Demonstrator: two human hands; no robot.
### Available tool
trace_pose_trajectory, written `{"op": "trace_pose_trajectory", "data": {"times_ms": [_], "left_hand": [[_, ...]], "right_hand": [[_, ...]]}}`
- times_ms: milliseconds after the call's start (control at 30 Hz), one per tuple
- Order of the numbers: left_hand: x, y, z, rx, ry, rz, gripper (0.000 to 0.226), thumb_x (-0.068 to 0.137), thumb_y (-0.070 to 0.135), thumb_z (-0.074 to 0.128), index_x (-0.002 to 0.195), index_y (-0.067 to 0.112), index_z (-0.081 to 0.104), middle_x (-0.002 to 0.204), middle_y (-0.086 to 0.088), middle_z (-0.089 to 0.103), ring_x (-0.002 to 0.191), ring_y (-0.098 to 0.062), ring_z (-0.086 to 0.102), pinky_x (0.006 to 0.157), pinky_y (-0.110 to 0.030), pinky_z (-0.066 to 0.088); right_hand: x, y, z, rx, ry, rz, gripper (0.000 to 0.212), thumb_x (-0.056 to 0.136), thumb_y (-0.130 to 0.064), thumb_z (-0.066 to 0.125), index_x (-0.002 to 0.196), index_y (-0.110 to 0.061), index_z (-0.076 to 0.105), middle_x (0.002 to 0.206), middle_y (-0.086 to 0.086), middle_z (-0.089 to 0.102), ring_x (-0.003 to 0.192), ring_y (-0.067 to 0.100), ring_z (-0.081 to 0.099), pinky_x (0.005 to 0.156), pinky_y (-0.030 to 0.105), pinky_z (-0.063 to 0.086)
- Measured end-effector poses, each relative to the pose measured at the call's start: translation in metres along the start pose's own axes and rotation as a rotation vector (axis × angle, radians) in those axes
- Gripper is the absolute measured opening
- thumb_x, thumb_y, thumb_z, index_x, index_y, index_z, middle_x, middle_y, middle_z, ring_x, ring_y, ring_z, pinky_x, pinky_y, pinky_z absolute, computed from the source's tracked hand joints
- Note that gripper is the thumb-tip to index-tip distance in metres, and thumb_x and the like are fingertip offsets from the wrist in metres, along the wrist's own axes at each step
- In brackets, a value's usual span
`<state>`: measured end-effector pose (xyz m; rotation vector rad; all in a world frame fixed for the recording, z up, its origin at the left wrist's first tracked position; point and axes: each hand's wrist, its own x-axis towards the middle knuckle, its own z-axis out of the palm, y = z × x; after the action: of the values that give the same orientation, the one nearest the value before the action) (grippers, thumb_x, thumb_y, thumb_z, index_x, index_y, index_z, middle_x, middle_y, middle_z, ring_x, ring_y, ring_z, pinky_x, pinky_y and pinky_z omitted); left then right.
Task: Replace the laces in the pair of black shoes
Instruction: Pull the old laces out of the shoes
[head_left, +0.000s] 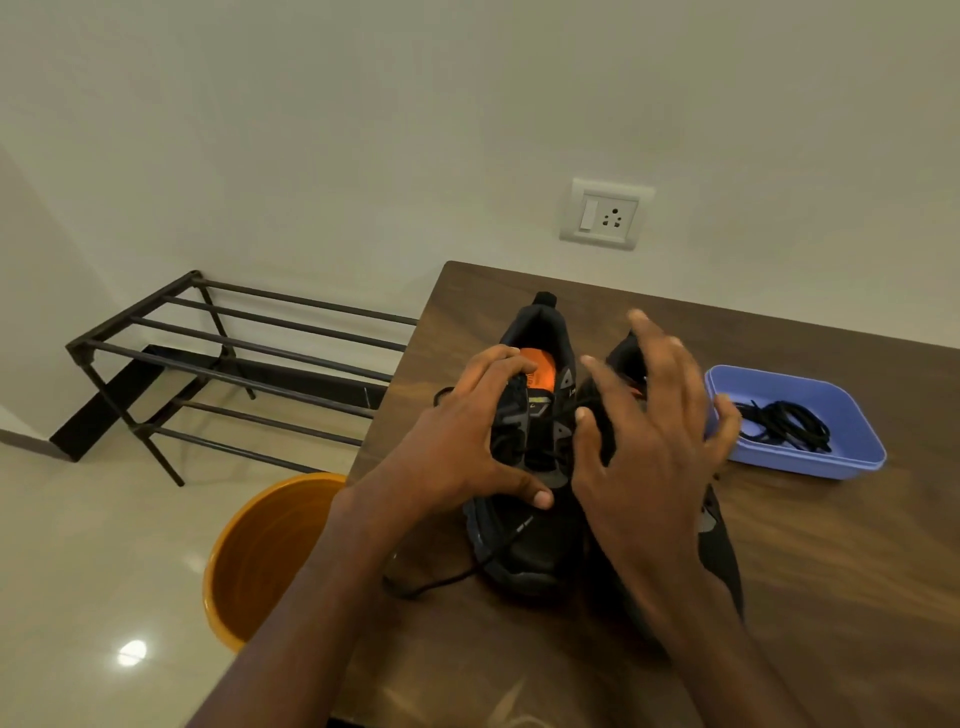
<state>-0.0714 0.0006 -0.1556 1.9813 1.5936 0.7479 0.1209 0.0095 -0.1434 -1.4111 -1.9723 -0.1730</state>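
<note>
Two black shoes stand side by side on the wooden table (810, 582), toes toward me. The left shoe (524, 540) has an orange insole and a loose black lace (441, 579) trailing off its toe onto the table. My left hand (467, 452) grips this shoe, fingers curled over its left collar and thumb pressed on the upper. The right shoe (719, 540) is mostly hidden behind my right hand (654, 431), which hovers over it with fingers spread. A blue tray (857, 457) at the right holds a bundle of black laces (789, 423).
An orange bucket (254, 561) stands on the tiled floor by the table's left edge. A black metal shoe rack (223, 364) sits against the wall at the left. A wall socket (605, 214) is above the table's far edge.
</note>
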Motion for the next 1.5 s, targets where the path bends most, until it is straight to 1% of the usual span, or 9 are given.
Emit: {"op": "trace_pose_trajectory", "data": {"times_ms": [133, 367, 500, 633, 867, 1000, 1133, 1367, 1500], "left_hand": [[0.0, -0.002, 0.0, -0.008, 0.016, 0.021, 0.121, 0.059, 0.049, 0.098, 0.155, 0.04, 0.024, 0.161, 0.029, 0.007, 0.135, -0.012, 0.045, 0.107, -0.031, 0.05], [-0.001, 0.001, -0.001, -0.024, 0.012, -0.003, 0.12, 0.057, 0.051, 0.097, 0.153, 0.042, 0.025, 0.161, 0.031, 0.008, 0.137, -0.009, 0.038, 0.109, -0.033, 0.044], [-0.001, 0.0, 0.0, -0.01, 0.013, -0.003, 0.12, 0.057, 0.051, 0.097, 0.153, 0.041, 0.026, 0.161, 0.029, 0.008, 0.14, -0.014, 0.04, 0.111, -0.039, 0.047], [-0.001, -0.002, 0.001, -0.006, 0.024, 0.02, 0.119, 0.058, 0.05, 0.097, 0.153, 0.041, 0.025, 0.161, 0.027, 0.01, 0.139, -0.014, 0.043, 0.109, -0.04, 0.051], [-0.001, 0.001, -0.001, -0.045, 0.001, -0.004, 0.121, 0.058, 0.047, 0.098, 0.155, 0.04, 0.026, 0.162, 0.03, 0.007, 0.131, -0.004, 0.033, 0.101, -0.022, 0.04], [0.0, 0.0, 0.001, -0.032, 0.011, -0.008, 0.12, 0.059, 0.048, 0.097, 0.155, 0.039, 0.026, 0.164, 0.026, 0.008, 0.131, -0.003, 0.033, 0.092, -0.011, 0.034], [0.0, -0.002, 0.003, -0.007, 0.025, 0.016, 0.117, 0.062, 0.047, 0.096, 0.155, 0.037, 0.026, 0.165, 0.02, 0.009, 0.137, -0.008, 0.039, 0.089, -0.003, 0.031], [-0.002, 0.003, -0.001, -0.031, 0.009, -0.014, 0.121, 0.058, 0.05, 0.097, 0.155, 0.041, 0.026, 0.164, 0.027, 0.007, 0.133, -0.002, 0.029, 0.099, -0.017, 0.034], [-0.001, 0.003, 0.0, -0.014, 0.012, -0.018, 0.121, 0.059, 0.049, 0.097, 0.156, 0.039, 0.025, 0.165, 0.026, 0.007, 0.132, -0.002, 0.03, 0.101, -0.019, 0.036]], "right_hand": [[-0.001, -0.013, 0.016, 0.022, -0.225, -0.061, 0.013, 0.091, -0.032, 0.071, 0.103, -0.035, 0.076, 0.164, -0.01, 0.034, 0.155, 0.021, 0.023, 0.118, 0.069, 0.008], [0.006, 0.015, -0.018, 0.081, 0.278, 0.207, 0.012, 0.097, -0.02, 0.067, 0.106, -0.019, 0.075, 0.137, 0.003, 0.056, 0.128, 0.021, 0.051, 0.112, 0.063, 0.029], [0.003, 0.004, -0.008, -0.05, -0.014, 0.019, 0.035, 0.093, -0.023, 0.066, 0.128, -0.029, 0.066, 0.167, -0.002, 0.027, 0.155, 0.025, 0.022, 0.117, 0.065, 0.015], [-0.002, -0.011, 0.011, -0.005, -0.31, -0.081, 0.024, 0.082, -0.03, 0.081, 0.105, -0.035, 0.075, 0.166, -0.009, 0.029, 0.158, 0.023, 0.016, 0.118, 0.071, 0.003], [0.008, 0.017, -0.017, 0.049, 0.291, 0.223, 0.014, 0.096, -0.015, 0.063, 0.104, -0.019, 0.073, 0.139, 0.002, 0.056, 0.127, 0.02, 0.051, 0.115, 0.063, 0.025], [0.005, 0.005, -0.01, -0.083, -0.025, 0.033, 0.045, 0.089, -0.02, 0.068, 0.133, -0.027, 0.063, 0.169, -0.001, 0.024, 0.157, 0.025, 0.018, 0.118, 0.065, 0.012], [-0.002, -0.012, 0.01, -0.018, -0.323, -0.103, 0.025, 0.083, -0.033, 0.078, 0.107, -0.033, 0.074, 0.167, -0.007, 0.028, 0.158, 0.023, 0.014, 0.119, 0.071, 0.003], [0.004, 0.011, -0.013, 0.073, 0.309, 0.199, 0.014, 0.094, -0.019, 0.065, 0.103, -0.022, 0.076, 0.138, -0.001, 0.057, 0.126, 0.019, 0.054, 0.115, 0.062, 0.025], [0.004, 0.002, -0.006, -0.053, 0.025, 0.041, 0.045, 0.091, -0.018, 0.066, 0.134, -0.025, 0.061, 0.169, 0.0, 0.021, 0.156, 0.025, 0.019, 0.118, 0.064, 0.014]]}}
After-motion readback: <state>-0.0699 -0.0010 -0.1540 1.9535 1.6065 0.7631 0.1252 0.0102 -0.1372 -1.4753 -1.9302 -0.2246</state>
